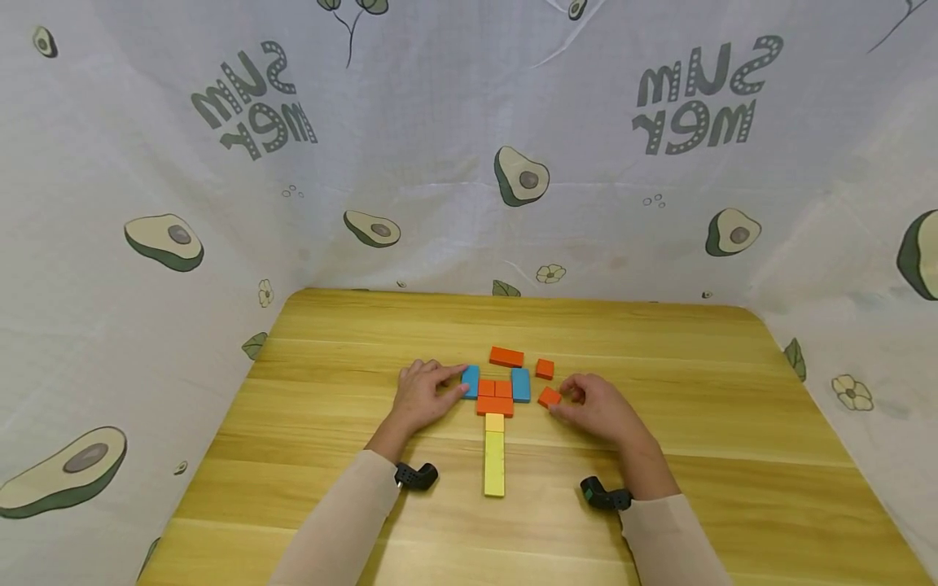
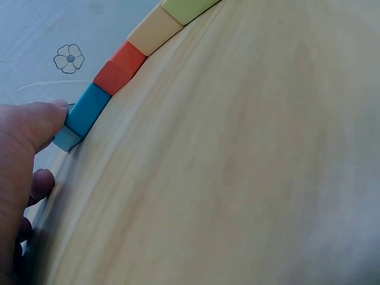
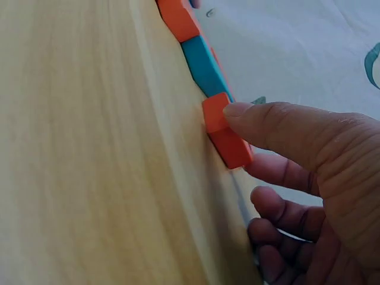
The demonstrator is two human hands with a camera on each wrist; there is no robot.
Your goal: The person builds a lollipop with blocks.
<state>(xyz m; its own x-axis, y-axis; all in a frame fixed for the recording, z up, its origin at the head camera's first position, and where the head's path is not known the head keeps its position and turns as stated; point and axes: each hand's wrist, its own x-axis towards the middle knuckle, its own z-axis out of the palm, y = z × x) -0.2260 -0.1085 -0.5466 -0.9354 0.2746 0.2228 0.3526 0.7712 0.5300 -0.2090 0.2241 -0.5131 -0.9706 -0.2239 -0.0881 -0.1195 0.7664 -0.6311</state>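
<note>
Flat colored blocks form a figure on the wooden table. My left hand (image 1: pixel 425 395) touches the left blue block (image 1: pixel 471 382) with its index fingertip and thumb, both fairly straight. In the left wrist view the thumb lies at the end of that block. My right hand (image 1: pixel 601 407) pinches a small orange block (image 1: pixel 549 397) between thumb and index finger, with the other fingers curled. The right blue block (image 1: pixel 521 385) stands just left of it. Between the blue blocks sit two small orange squares (image 1: pixel 487 388) above an orange rectangle (image 1: pixel 495 406).
Below the orange rectangle run a small light-orange block (image 1: pixel 494 422) and a long yellow-green block (image 1: pixel 494 464). A loose orange rectangle (image 1: pixel 506 356) and an orange cube (image 1: pixel 545 369) lie behind. A printed curtain (image 1: pixel 454 163) encloses the wooden table (image 1: pixel 352 334).
</note>
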